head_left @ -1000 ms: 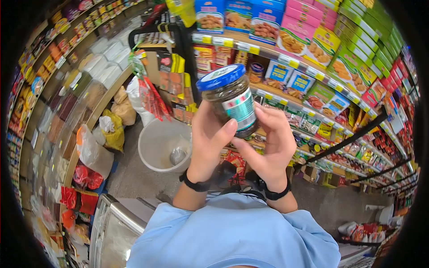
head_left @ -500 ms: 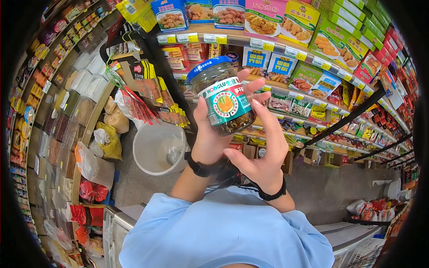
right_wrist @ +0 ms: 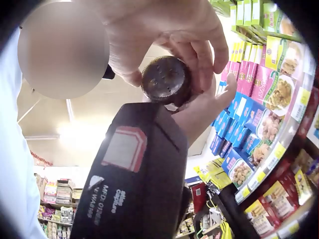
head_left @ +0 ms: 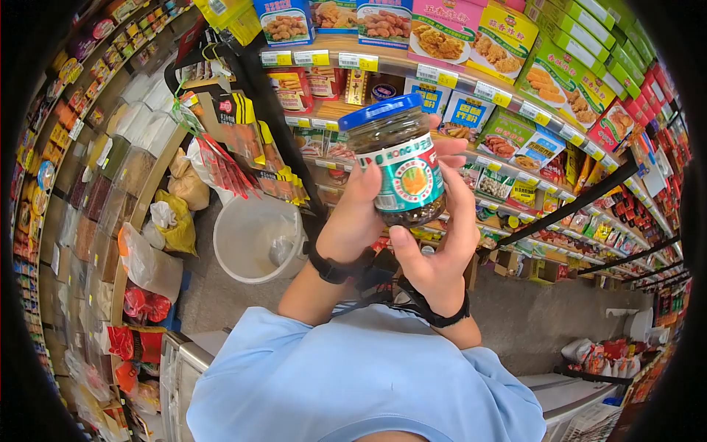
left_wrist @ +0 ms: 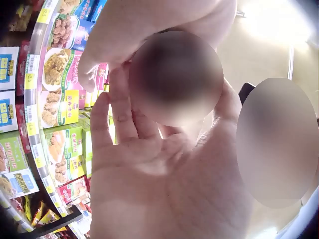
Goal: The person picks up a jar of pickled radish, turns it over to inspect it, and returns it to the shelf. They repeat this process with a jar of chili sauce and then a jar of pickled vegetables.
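Observation:
A glass jar (head_left: 401,166) with a blue lid and a green-and-white label, dark food inside, is held up before the chest. My left hand (head_left: 353,221) grips its left side, thumb on the label's edge and fingers behind the glass. From the right, my right hand (head_left: 442,250) curves its fingers round the jar, its thumb tip by the base. The left wrist view has my left hand (left_wrist: 154,20) above and my right palm below, the jar's base blurred between them. In the right wrist view, the jar's dark round base (right_wrist: 165,79) shows below my right hand (right_wrist: 164,25).
Shelves of boxed mixes (head_left: 508,44) face me, with hanging packets (head_left: 236,129) at the left. A white bin (head_left: 258,243) stands on the floor near bags and bulk bins. Black bars (head_left: 571,202) cross the right-hand shelf. A black wrist device (right_wrist: 139,169) fills the lower right wrist view.
First the jar turns, bringing the label's front into sight. Since half a second ago it has moved right and the label has turned rightward. My right fingers have come in around it.

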`<action>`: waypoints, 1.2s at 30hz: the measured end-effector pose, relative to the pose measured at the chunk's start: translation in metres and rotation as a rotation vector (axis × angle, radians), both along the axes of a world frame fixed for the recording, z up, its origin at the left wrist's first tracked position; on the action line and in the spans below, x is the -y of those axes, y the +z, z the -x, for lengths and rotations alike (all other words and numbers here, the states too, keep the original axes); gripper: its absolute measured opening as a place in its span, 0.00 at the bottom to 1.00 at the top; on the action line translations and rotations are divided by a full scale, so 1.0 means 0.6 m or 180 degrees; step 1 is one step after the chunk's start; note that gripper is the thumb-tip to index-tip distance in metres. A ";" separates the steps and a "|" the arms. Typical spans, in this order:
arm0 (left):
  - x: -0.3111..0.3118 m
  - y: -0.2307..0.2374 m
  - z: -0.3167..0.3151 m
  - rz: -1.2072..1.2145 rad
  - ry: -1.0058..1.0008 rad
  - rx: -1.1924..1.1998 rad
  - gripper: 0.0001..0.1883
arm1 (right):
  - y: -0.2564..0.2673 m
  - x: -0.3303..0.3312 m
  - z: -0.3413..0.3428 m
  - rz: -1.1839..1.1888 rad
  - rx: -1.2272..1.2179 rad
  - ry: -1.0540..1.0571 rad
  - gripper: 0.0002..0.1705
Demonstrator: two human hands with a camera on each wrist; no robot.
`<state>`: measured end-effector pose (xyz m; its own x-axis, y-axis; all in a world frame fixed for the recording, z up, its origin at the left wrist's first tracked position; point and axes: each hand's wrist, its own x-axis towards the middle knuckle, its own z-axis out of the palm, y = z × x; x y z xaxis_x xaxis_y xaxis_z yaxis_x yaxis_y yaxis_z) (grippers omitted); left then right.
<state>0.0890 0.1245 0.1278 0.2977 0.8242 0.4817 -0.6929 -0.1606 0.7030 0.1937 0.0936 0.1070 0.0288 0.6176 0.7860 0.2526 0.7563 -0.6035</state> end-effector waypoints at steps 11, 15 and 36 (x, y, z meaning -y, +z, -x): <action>-0.002 -0.001 0.002 0.0203 0.0345 -0.0614 0.35 | -0.017 -0.025 -0.011 0.1253 -0.1711 0.1376 0.32; -0.002 -0.005 0.002 0.0351 0.0409 -0.0566 0.31 | -0.028 -0.031 -0.012 0.1224 -0.1674 0.1201 0.35; 0.006 0.008 0.029 -0.1213 0.2333 -0.1865 0.32 | -0.077 -0.108 0.020 -0.0522 -0.0858 0.1224 0.26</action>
